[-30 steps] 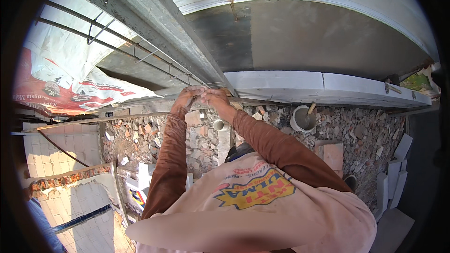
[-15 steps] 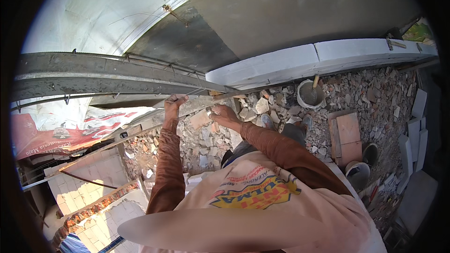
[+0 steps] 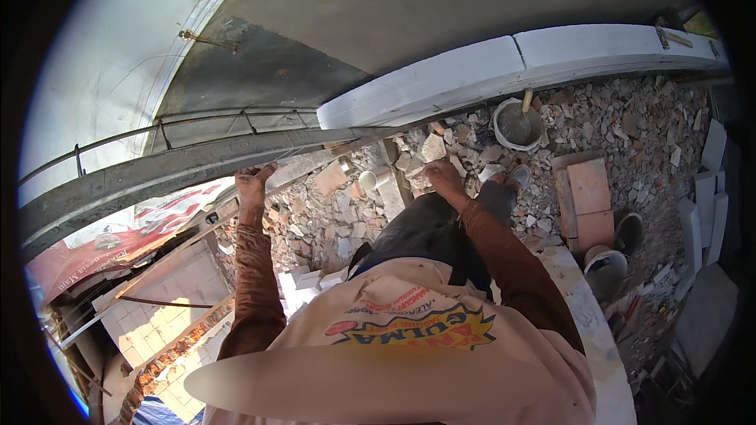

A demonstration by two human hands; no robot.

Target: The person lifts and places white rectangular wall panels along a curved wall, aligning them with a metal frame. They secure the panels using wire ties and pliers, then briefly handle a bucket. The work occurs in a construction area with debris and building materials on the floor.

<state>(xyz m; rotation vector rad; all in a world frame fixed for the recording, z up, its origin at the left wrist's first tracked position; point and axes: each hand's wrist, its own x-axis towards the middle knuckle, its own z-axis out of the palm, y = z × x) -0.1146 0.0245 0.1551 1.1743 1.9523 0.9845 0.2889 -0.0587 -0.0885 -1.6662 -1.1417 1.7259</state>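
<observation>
At the lower edge of a long grey beam (image 3: 157, 169), my left hand (image 3: 253, 179) has its fingers bent and closed together. Its fingertips meet the beam's edge, but whatever they pinch is too small to make out. My right hand (image 3: 445, 179) hangs over the rubble near my dark trouser leg, its fingers curled in. I cannot see what is in it, if anything. Fine wire-like lines (image 3: 293, 140) cross the beam just beyond my left hand. Between the hands, a short white tube or cup (image 3: 370, 181) lies among broken bricks.
Broken masonry (image 3: 346, 220) covers the ground. A bucket (image 3: 520, 124) with a handle in it stands by the white block wall (image 3: 441, 83). Reddish slabs (image 3: 587, 201), more buckets (image 3: 605, 267) and pale blocks (image 3: 713, 220) are at right. Steel rod (image 3: 118, 138) runs above the beam.
My right hand has moved right, away from my left hand, uncovering the white tube. My left hand has shifted slightly left along the beam. The whole view has tilted and shifted.
</observation>
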